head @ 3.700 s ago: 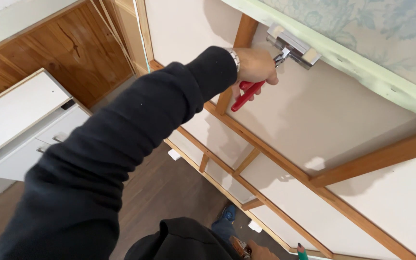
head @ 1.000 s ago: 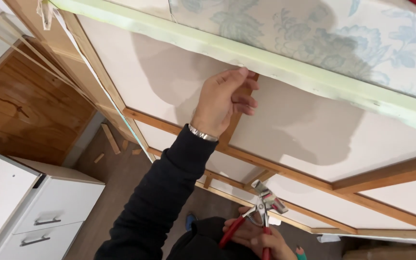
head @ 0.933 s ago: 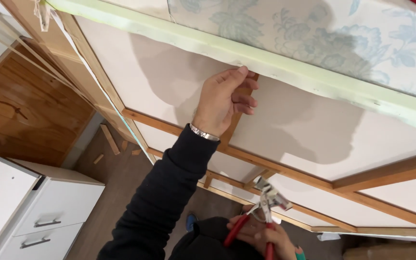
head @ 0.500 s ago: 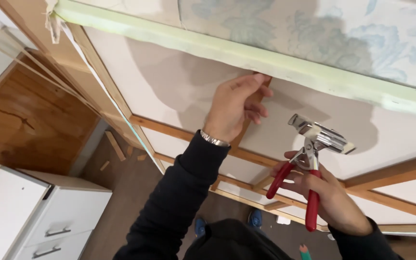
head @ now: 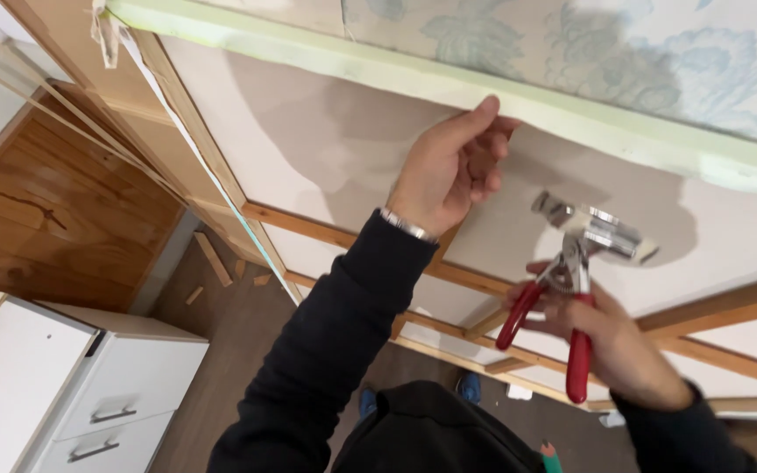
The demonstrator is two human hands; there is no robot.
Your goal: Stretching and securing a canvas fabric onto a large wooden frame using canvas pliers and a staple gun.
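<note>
The left hand [head: 449,171] is reaching up with its fingertips [head: 486,107] curling against the lower edge of the green strip [head: 378,68], pinching or pressing the white canvas [head: 308,149] there; whether anything is caught between the fingers cannot be told. A metal watch band [head: 406,225] is showing at that wrist, above a dark sleeve [head: 335,333]. The right hand [head: 611,337] is closing its fingers around the red handles of the pliers [head: 571,289], gripping them firmly. The pliers are pointing upward, their wide chrome head [head: 602,229] hanging just beside the canvas, below the strip and near the left hand but apart from it; the jaws are holding nothing that can be seen. Behind the canvas, wooden bars [head: 720,307] are crossing the frame. Above the strip, floral fabric [head: 589,44] is lying. Down at lower left, a white cabinet [head: 72,394] with drawers is standing on a dark floor [head: 238,342], beside wood panelling [head: 37,210].
</note>
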